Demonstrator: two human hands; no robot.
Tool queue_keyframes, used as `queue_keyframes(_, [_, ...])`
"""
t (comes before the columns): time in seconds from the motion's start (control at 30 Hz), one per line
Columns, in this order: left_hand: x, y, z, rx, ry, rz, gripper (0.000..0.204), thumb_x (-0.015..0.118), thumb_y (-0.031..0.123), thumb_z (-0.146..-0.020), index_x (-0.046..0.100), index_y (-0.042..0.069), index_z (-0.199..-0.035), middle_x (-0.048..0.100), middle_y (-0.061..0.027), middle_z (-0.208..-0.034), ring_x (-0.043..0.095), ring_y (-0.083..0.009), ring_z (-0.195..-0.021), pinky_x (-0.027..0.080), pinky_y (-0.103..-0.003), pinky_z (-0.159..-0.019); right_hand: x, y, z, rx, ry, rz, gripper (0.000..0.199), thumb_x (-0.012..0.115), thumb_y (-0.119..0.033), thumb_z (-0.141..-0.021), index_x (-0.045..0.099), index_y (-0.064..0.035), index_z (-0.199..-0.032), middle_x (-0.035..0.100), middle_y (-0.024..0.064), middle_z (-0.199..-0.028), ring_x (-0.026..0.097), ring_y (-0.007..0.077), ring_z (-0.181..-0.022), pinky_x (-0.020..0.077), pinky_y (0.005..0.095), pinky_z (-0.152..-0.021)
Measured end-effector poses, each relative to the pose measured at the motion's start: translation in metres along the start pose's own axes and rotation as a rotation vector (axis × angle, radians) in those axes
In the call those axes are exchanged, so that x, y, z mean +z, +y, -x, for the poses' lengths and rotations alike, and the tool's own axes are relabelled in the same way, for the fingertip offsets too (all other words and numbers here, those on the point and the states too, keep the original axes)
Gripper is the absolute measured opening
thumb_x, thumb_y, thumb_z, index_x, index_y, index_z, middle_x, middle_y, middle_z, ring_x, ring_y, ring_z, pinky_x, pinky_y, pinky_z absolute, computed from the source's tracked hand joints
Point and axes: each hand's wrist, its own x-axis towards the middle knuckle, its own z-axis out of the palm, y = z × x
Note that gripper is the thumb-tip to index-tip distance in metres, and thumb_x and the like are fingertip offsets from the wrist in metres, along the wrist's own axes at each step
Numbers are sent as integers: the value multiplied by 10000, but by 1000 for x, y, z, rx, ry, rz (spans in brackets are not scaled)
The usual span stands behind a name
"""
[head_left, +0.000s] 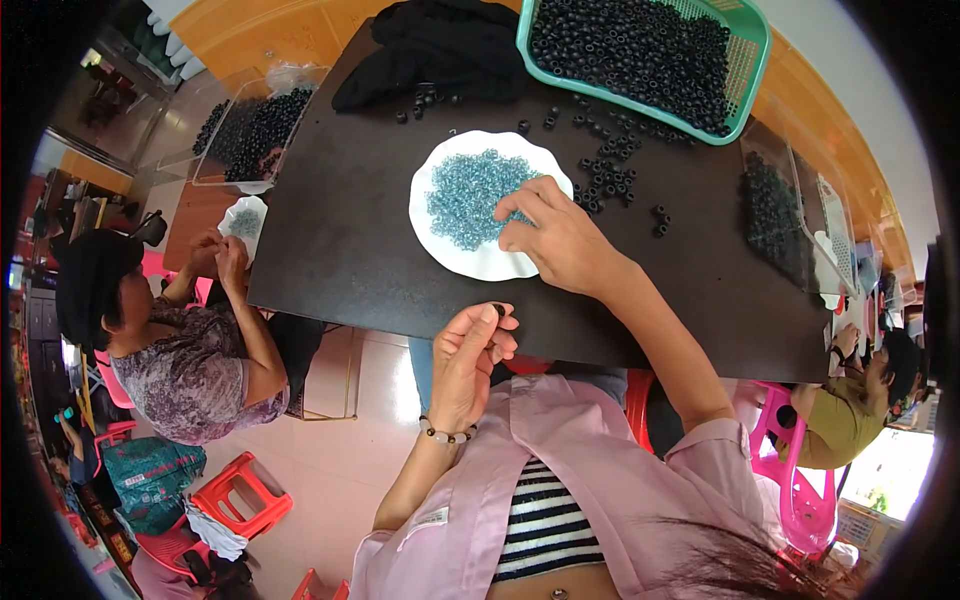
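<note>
My left hand (pixel 470 355) pinches small black ring bead (pixel 497 309); right hand (pixel 555 235), fingertips closed, picking in white scalloped plate (pixel 440 250) of blue seed beads (pixel 470 198). Better take one bead only, wrist low.

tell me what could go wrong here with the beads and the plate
1. The right hand presses its fingers into the pale blue beads near the rim of the white plate; a nudge could flick some onto the dark table.
2. The left hand pinches a small black ring just past the table's near edge; if it slips, it probably drops to the floor.
3. Loose black rings lie close to the plate and could mix in.
</note>
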Motion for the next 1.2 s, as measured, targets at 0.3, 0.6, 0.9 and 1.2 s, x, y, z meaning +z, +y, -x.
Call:
queue_keyframes(0.3, [1,-1,-3,-22,14,35,225,567,207,-936,631,1,-1003,650,-63,-843,570,-104,-665,473,-230,-610,0,4,2,9,5,-30,30,606,-86,-784,592,-67,-801,568,72,-1086,473,318,-1020,428,398,-863])
queue_keyframes(0.6, [4,9,-6,-41,-33,97,254,558,232,-947,630,0,-1021,661,-52,-854,587,-82,-666,479,-222,-618,-19,1,4,569,149,-781,126,611,-194,-887,613,-72,-920,608,47,-1032,501,155,-893,422,286,-780])
queue_keyframes(0.9, [20,19,-25,-65,-55,145,248,570,229,-942,628,-7,-987,663,-68,-833,588,-90,-639,489,-213,-600,-22,-11,11,877,273,-1476,251,609,-262,-911,600,-44,-1035,612,40,-967,502,87,-852,415,232,-722])
queue_keyframes(1.2, [36,16,-46,-168,-26,221,252,596,236,-924,626,-1,-1004,678,-66,-853,639,-99,-695,535,-210,-623,-5,-16,10,846,287,-1250,219,582,-218,-926,635,-20,-1004,618,23,-903,515,76,-780,421,225,-692])
